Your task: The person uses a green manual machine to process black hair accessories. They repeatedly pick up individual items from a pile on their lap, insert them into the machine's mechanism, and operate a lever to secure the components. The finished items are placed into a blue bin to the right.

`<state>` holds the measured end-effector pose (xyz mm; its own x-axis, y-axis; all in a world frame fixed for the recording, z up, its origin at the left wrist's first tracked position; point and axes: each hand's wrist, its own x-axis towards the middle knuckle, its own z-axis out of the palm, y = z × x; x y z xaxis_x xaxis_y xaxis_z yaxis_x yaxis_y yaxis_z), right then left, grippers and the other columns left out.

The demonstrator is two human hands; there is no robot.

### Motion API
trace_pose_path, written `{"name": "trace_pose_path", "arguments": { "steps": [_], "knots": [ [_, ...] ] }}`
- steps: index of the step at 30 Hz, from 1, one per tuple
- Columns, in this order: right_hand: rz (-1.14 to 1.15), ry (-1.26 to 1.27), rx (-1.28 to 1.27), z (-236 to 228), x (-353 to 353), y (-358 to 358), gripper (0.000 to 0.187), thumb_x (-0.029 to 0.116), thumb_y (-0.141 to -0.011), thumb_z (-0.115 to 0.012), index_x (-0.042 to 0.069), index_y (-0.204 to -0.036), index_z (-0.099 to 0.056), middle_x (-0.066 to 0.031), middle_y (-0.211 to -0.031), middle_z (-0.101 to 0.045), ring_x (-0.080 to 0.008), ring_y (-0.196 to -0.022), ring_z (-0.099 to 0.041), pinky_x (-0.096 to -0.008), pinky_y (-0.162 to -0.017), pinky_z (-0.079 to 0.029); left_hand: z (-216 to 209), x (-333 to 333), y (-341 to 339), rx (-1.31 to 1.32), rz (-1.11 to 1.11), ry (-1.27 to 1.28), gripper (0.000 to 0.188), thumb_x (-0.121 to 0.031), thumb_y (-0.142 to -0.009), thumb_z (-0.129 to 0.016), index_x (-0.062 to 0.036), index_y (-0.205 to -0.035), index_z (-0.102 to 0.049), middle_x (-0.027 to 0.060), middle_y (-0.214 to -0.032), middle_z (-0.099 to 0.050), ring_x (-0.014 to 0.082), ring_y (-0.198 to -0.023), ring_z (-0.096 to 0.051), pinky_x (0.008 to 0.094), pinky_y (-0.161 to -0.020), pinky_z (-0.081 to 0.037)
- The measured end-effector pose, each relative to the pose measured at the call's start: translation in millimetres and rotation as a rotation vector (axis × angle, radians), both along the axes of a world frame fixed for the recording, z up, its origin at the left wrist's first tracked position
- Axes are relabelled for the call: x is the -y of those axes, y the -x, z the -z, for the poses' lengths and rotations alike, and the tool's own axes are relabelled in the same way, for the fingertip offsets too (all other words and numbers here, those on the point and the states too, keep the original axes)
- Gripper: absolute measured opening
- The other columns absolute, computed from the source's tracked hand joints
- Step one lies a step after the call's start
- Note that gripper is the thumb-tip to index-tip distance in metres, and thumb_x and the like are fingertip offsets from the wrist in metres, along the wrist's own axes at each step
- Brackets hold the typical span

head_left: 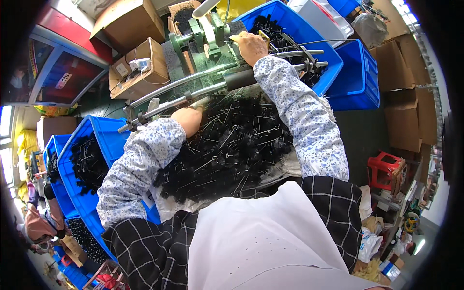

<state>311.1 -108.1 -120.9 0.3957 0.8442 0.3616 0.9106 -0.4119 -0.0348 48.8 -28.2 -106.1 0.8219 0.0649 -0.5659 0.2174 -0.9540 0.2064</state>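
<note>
My left hand (189, 121) is closed in a pinch just below the metal rails, over the near side of the brush pile. Its fingertips are pale, and what they hold is hard to make out. My right hand (252, 48) reaches the right side of the green machine (208, 36), fingers bent together at its spindle, with yellow covering on the fingertips. Whatever is between those fingers is too small to tell. In front of me lies a heap of black bristle brushes (227, 145) with twisted wire stems and looped ends.
Two metal rails (188, 96) with a dark sleeve cross above the pile. A blue bin (333, 60) of black brushes stands at the far right, another blue bin (79, 179) at the left. Cardboard boxes (137, 63) sit beyond; a red stool (384, 169) is at right.
</note>
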Motion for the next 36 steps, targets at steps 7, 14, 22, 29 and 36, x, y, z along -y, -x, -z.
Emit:
{"name": "trace_pose_path", "arguments": {
  "steps": [7, 14, 22, 29, 36],
  "knots": [
    [0.007, -0.01, 0.02, 8.4, -0.9, -5.8, 0.02, 0.011, -0.081, -0.053, 0.017, -0.095, -0.066, -0.0098, -0.088, -0.062, -0.0238, -0.085, -0.062, -0.0356, -0.072, -0.049, -9.1, 4.1, 10.4, 0.202, -0.089, 0.064, 0.032, -0.016, -0.078, -0.05, -0.0017, -0.106, -0.044, 0.0247, -0.091, -0.058, 0.0379, -0.079, -0.061, 0.045, -0.068, -0.05],
    [0.007, 0.011, -0.022, 8.9, -4.6, -4.5, 0.022, 0.013, -0.082, -0.051, 0.017, -0.097, -0.066, -0.0094, -0.087, -0.063, -0.0234, -0.084, -0.062, -0.0363, -0.073, -0.048, -21.5, 3.2, 13.3, 0.168, -0.145, 0.089, 0.043, -0.018, -0.079, -0.049, -0.0027, -0.118, -0.038, 0.0258, -0.097, -0.054, 0.0396, -0.08, -0.059, 0.0453, -0.07, -0.048],
    [-0.006, -0.01, 0.024, 0.9, -3.0, -2.6, 0.022, 0.012, -0.081, -0.051, 0.015, -0.096, -0.066, -0.0095, -0.088, -0.063, -0.0239, -0.086, -0.062, -0.0371, -0.074, -0.047, -38.7, -1.5, 26.8, 0.296, -0.156, 0.107, 0.035, -0.02, -0.08, -0.047, -0.0021, -0.11, -0.042, 0.0206, -0.093, -0.054, 0.0386, -0.079, -0.059, 0.0464, -0.072, -0.047],
    [-0.019, -0.061, -0.078, 9.0, -5.1, -8.6, 0.027, 0.009, -0.08, -0.052, 0.02, -0.1, -0.066, -0.0046, -0.092, -0.064, -0.0215, -0.092, -0.057, -0.0375, -0.082, -0.042, -34.5, -10.2, 29.3, 0.496, -0.09, 0.415, 0.036, -0.009, -0.079, -0.047, -0.0043, -0.114, -0.045, 0.0201, -0.102, -0.053, 0.0343, -0.097, -0.052, 0.0387, -0.086, -0.041],
    [-0.011, 0.083, 0.058, -4.0, 4.0, -8.6, 0.034, 0.022, -0.08, -0.06, 0.021, -0.113, -0.058, 0.0012, -0.11, -0.056, -0.0185, -0.095, -0.05, -0.0385, -0.08, -0.037, -74.1, -9.2, 22.5, 0.581, -0.236, 0.424, 0.033, -0.013, -0.075, -0.065, -0.0072, -0.106, -0.054, 0.0109, -0.092, -0.058, 0.0219, -0.088, -0.053, 0.0318, -0.079, -0.042]
  ]
}}
